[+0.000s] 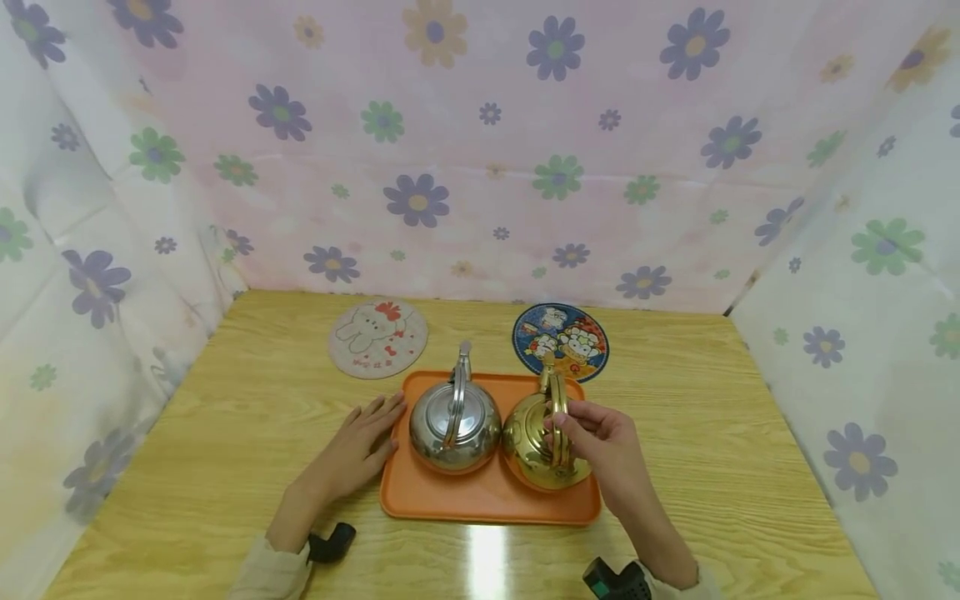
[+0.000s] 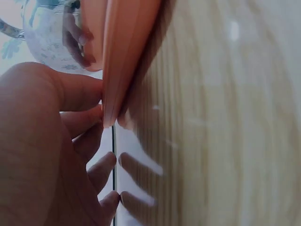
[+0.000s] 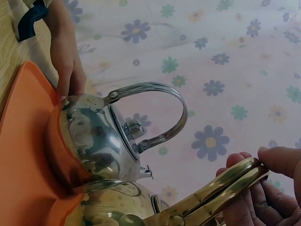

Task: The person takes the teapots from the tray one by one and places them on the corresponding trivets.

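Note:
An orange tray [image 1: 487, 500] carries two kettles side by side. The silver kettle [image 1: 453, 425] sits on the left part of the tray, its arched handle raised and its spout pointing to the back. Beside it on the right is the gold kettle [image 1: 536, 450]. My right hand [image 1: 611, 450] pinches the gold handle [image 3: 221, 188] between thumb and fingers, as the right wrist view shows. My left hand [image 1: 356, 450] lies at the tray's left edge, with its fingers fairly straight and touching the rim [image 2: 122, 61].
Behind the tray lie two round mats, a pale one with a rabbit [image 1: 378, 337] at left and a dark blue patterned one [image 1: 561, 337] at right. Flowered cloth [image 1: 480, 200] closes off the wooden table [image 1: 712, 433] at the back and both sides.

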Demonstrator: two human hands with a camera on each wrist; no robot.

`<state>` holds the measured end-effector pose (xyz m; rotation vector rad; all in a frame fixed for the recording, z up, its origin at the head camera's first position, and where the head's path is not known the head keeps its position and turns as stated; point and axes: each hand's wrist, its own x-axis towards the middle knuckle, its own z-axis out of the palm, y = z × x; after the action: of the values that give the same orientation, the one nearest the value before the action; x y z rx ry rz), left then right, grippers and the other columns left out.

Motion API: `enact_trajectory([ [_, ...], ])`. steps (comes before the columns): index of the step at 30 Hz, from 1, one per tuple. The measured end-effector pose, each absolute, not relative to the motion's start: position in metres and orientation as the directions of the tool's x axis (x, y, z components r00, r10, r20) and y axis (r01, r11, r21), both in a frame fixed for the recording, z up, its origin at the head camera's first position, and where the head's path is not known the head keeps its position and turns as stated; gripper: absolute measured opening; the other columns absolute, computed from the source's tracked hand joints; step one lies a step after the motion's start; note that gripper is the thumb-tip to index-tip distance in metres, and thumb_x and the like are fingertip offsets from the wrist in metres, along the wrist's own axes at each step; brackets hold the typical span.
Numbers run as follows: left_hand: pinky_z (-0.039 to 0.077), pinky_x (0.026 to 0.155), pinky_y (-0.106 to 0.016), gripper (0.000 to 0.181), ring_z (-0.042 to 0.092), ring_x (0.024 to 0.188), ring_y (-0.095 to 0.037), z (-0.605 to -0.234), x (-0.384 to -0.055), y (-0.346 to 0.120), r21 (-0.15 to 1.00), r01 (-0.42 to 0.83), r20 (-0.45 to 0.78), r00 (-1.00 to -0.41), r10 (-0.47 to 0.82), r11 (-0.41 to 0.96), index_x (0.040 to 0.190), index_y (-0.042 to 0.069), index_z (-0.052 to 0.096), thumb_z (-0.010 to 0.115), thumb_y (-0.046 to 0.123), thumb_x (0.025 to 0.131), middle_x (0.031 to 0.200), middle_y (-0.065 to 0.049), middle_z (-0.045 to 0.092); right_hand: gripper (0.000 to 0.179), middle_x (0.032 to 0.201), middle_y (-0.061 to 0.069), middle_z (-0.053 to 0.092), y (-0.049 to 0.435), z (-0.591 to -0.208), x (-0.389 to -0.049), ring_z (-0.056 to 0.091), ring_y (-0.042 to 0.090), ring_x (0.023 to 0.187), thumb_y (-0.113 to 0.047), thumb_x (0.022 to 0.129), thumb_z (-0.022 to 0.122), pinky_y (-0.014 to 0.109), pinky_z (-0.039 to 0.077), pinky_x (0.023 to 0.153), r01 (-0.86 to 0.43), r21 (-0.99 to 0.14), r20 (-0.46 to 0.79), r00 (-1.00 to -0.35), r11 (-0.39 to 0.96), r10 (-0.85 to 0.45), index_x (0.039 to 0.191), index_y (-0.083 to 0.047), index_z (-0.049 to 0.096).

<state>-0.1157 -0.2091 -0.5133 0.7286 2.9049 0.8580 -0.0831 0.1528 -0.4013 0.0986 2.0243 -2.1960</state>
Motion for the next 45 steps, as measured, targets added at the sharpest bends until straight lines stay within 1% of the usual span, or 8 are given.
enact_trajectory([
  [8,0.015,0.118,-0.070,0.056,0.028,0.150,-0.046,-0.520,-0.114,-0.210,0.554,0.425,0.126,-0.893,0.432,0.716,0.154,0.001,0.041,0.057,0.021,0.104,0.163,-0.015,0.034,0.028,0.081,0.001,0.076,0.148,-0.406,-0.083,0.074,0.014,0.070,-0.001,0.098,0.064,0.025,0.062,0.067,0.117,-0.991,-0.118,-0.993,-0.070,0.005,0.116,0.020,0.063],
  [13,0.012,0.117,-0.073,0.055,0.027,0.149,-0.048,-0.523,-0.115,-0.208,0.592,0.427,0.151,-0.892,0.427,0.684,0.154,0.000,0.042,0.057,0.020,0.104,0.163,-0.016,0.035,0.027,0.079,0.002,0.076,0.146,-0.409,-0.084,0.073,0.014,0.069,0.002,0.097,0.064,0.027,0.063,0.068,0.058,-0.993,-0.061,-0.998,-0.106,0.029,0.113,0.023,0.062],
  [18,0.009,0.116,-0.074,0.054,0.027,0.149,-0.050,-0.527,-0.114,-0.209,0.630,0.415,0.181,-0.900,0.396,0.656,0.153,0.001,0.043,0.057,0.018,0.104,0.162,-0.017,0.036,0.027,0.078,-0.002,0.076,0.145,-0.410,-0.085,0.073,0.012,0.070,-0.001,0.097,0.065,0.025,0.062,0.069,0.010,-0.997,-0.013,-0.999,-0.079,0.040,0.113,0.022,0.064],
  [24,0.011,0.116,-0.072,0.053,0.029,0.148,-0.050,-0.532,-0.114,-0.207,0.618,0.434,0.230,-0.897,0.377,0.656,0.152,0.002,0.045,0.057,0.018,0.103,0.160,-0.017,0.039,0.022,0.075,-0.001,0.076,0.147,-0.413,-0.085,0.071,0.009,0.069,-0.002,0.096,0.067,0.019,0.055,0.062,-0.023,-0.998,0.017,-0.997,-0.067,0.081,0.103,0.019,0.068],
  [27,0.012,0.116,-0.072,0.053,0.030,0.147,-0.050,-0.534,-0.114,-0.206,0.610,0.441,0.248,-0.895,0.370,0.658,0.152,0.002,0.046,0.057,0.019,0.103,0.159,-0.017,0.041,0.020,0.074,0.001,0.077,0.148,-0.415,-0.085,0.071,0.009,0.067,0.000,0.095,0.067,0.018,0.056,0.062,-0.040,-0.995,0.031,-0.995,-0.093,0.094,0.101,0.019,0.069],
  [33,0.012,0.115,-0.071,0.052,0.032,0.146,-0.051,-0.536,-0.114,-0.207,0.614,0.450,0.283,-0.892,0.352,0.649,0.150,0.002,0.049,0.059,0.017,0.101,0.157,-0.017,0.044,0.024,0.074,-0.002,0.077,0.147,-0.417,-0.088,0.072,0.008,0.069,0.002,0.095,0.067,0.021,0.060,0.071,-0.103,-0.991,0.095,-0.991,-0.090,0.092,0.104,0.024,0.066],
  [40,0.014,0.116,-0.070,0.052,0.034,0.145,-0.050,-0.538,-0.113,-0.209,0.603,0.457,0.314,-0.889,0.332,0.654,0.149,0.003,0.051,0.061,0.015,0.100,0.156,-0.017,0.046,0.028,0.075,-0.002,0.076,0.147,-0.420,-0.096,0.071,0.008,0.063,0.001,0.097,0.064,0.025,0.062,0.068,-0.145,-0.983,0.140,-0.989,-0.113,0.044,0.107,0.027,0.063],
  [45,0.013,0.115,-0.072,0.052,0.034,0.146,-0.048,-0.543,-0.111,-0.207,0.615,0.448,0.297,-0.894,0.336,0.649,0.149,0.003,0.051,0.060,0.016,0.100,0.157,-0.015,0.045,0.028,0.074,-0.002,0.075,0.149,-0.422,-0.096,0.071,0.008,0.061,0.002,0.098,0.063,0.025,0.062,0.066,-0.134,-0.985,0.128,-0.990,-0.108,0.061,0.109,0.027,0.062],
])
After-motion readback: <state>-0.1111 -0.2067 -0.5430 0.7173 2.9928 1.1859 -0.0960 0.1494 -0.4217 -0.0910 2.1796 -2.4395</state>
